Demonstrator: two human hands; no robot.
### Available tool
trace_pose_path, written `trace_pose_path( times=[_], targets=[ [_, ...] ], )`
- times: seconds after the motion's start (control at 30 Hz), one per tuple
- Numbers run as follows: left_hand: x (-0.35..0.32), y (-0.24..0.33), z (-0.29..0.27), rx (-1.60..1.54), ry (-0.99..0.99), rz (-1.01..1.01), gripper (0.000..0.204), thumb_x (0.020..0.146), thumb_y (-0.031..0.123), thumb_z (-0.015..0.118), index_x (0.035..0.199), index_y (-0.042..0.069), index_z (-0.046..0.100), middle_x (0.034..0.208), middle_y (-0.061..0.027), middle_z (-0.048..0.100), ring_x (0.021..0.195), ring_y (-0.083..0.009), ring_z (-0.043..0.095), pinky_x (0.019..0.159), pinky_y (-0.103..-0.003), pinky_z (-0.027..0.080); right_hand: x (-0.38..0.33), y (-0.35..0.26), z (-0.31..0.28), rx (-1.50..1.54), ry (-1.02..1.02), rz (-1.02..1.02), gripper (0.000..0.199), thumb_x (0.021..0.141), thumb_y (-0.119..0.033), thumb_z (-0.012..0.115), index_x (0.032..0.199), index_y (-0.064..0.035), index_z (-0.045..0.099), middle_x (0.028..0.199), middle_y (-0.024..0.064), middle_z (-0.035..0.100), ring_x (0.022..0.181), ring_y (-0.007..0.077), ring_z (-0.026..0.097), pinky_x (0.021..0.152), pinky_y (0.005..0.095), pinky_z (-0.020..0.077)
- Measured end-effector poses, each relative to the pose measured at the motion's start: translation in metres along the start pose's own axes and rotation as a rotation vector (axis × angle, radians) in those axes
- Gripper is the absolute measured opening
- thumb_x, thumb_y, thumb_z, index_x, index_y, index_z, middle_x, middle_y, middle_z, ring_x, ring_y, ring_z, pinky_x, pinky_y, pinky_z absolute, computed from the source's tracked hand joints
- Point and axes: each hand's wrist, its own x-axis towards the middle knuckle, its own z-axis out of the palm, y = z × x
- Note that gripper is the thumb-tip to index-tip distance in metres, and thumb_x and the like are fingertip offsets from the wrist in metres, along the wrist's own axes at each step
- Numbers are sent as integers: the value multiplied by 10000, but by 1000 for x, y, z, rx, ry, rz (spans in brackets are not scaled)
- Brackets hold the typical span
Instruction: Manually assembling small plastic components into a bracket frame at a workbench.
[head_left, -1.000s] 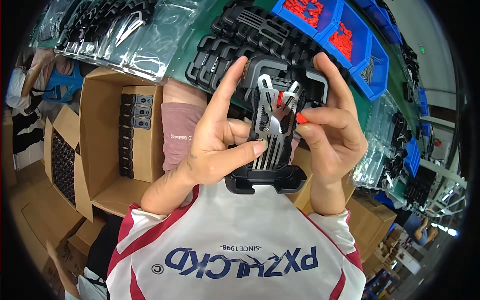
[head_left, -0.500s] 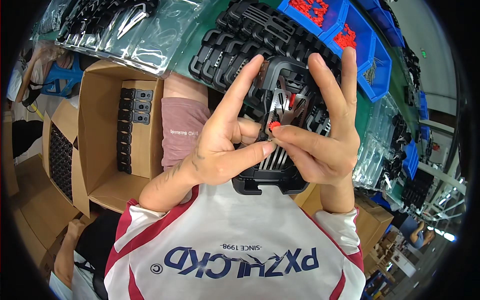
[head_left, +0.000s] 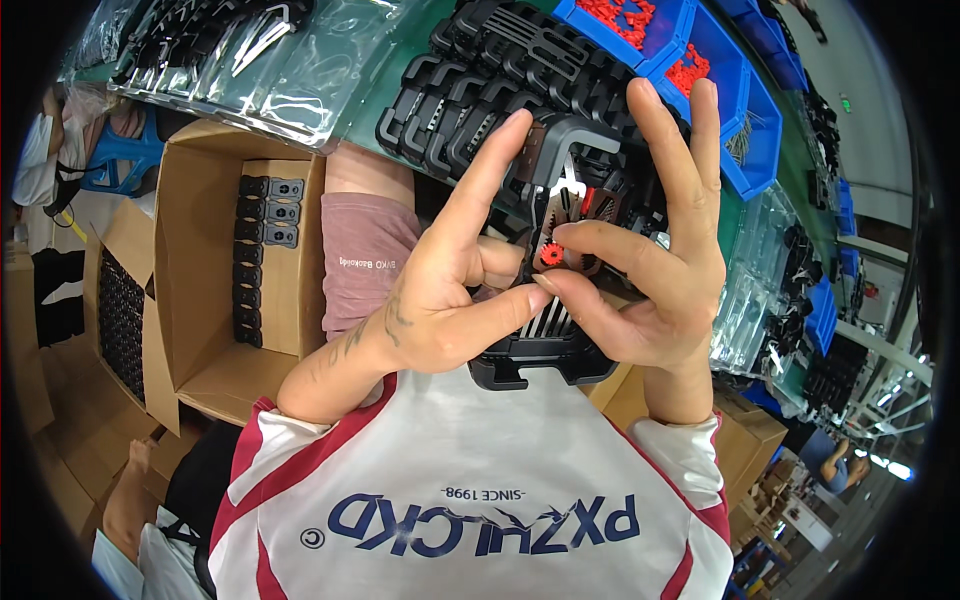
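Note:
In front of my chest is a black plastic holder (head_left: pixel 548 364) with a cut-out lower rim, an angled bracket on top and thin metal strips inside. My left hand (head_left: pixel 430 310) grips its left edge between thumb and bent fingers, the index finger stretched up along it. A small red toothed wheel (head_left: pixel 551 254) sits against the metal part within the holder. Around that wheel, the index finger and thumb of my right hand (head_left: pixel 665 270) stand apart, one above and one below. The other right fingers point upward. A red piece (head_left: pixel 588 200) shows higher inside the holder.
Rows of black frames (head_left: pixel 450 110) lie on the green bench ahead. Blue bins (head_left: pixel 735 110) at the far right hold red parts and thin metal pieces. An open carton (head_left: pixel 215 370) with black parts stands at left. Another person's arm (head_left: pixel 128 490) shows lower left.
My right index finger and thumb have spread from a pinch at the red wheel, which now shows whole. The holder has shifted only slightly. Another person's arm at lower left has moved.

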Motion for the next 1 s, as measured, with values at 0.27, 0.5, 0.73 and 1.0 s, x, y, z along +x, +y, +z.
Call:
trace_pose_path(
  times=[0.27,0.5,0.73,1.0],
  targets=[
    [0,-2,-1,24,-21,19,934,719,-132,515,1484,14,-1,1484,-155,292,474,-37,444,417,-159,323,0,2,1,-17,14,-46,160,566,-155,763,711,-126,703,1357,219,469,1368,458,230,1108,498,240],
    [0,-2,-2,65,-35,38,928,721,-128,514,1480,2,-4,1469,-169,315,463,-41,445,416,-161,327,-2,0,0,-33,10,-53,159,578,-159,761,720,-126,699,1336,219,490,1360,461,249,1092,491,283],
    [0,-3,-2,106,-48,57,921,723,-124,512,1476,-11,-7,1453,-183,339,451,-44,447,416,-163,330,-2,0,1,-55,23,-49,138,595,-165,759,711,-125,694,1326,218,500,1353,464,262,1083,489,306],
    [-1,-3,-4,148,-66,79,914,726,-119,510,1471,-25,-11,1435,-199,365,438,-48,449,415,-166,334,-1,-2,0,-73,27,-58,150,605,-200,775,709,-128,695,1324,218,501,1357,458,256,1091,489,292]
  ],
)
